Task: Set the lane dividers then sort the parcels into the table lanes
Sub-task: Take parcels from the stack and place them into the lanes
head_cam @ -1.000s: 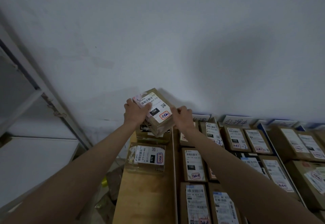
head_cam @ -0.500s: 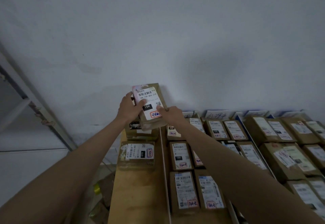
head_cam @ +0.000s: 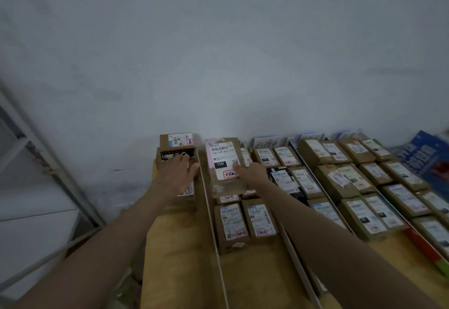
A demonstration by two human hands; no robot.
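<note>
My right hand (head_cam: 252,174) grips a brown parcel with a white and pink label marked 15H (head_cam: 223,163), holding it tilted over the far end of the second lane, above other parcels. My left hand (head_cam: 178,175) hovers with spread fingers over the stacked parcels (head_cam: 177,148) at the far end of the leftmost lane. A thin white lane divider (head_cam: 210,211) runs between these two lanes. Two labelled brown parcels (head_cam: 245,223) lie side by side nearer in the second lane.
The wooden table (head_cam: 175,260) stands against a white wall. Further dividers (head_cam: 295,255) separate lanes to the right, filled with several labelled parcels (head_cam: 352,180). A blue package (head_cam: 427,160) sits at far right. A metal shelf frame (head_cam: 48,170) stands at left.
My left hand has let go of the 15H parcel and moved left over the first lane. My right hand carried the parcel right and down over the second lane.
</note>
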